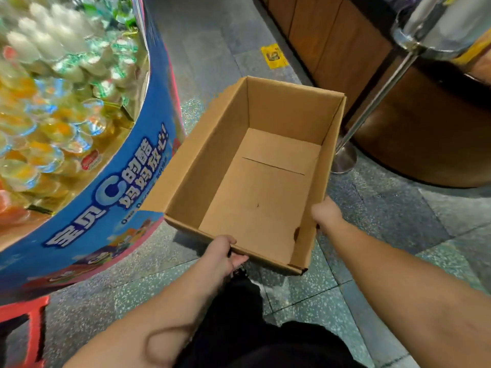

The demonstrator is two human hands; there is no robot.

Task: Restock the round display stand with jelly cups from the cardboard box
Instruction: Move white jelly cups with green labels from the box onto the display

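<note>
Your right hand (pixel 325 212) has its fingers hidden behind the cardboard box (pixel 265 166) wall. The display stand (pixel 106 187) runs off the left edge, its jelly cups (pixel 47 107) blurred.

The cardboard box (pixel 255 171) is held above the floor (pixel 385 235), just right of the round display stand (pixel 106 187), in which jelly cups (pixel 50 115) are piled. Its near edge is gripped by the left hand (pixel 221 254), its right wall by the right hand (pixel 325 212). A metal post (pixel 372 102) stands behind, to the right.
</note>
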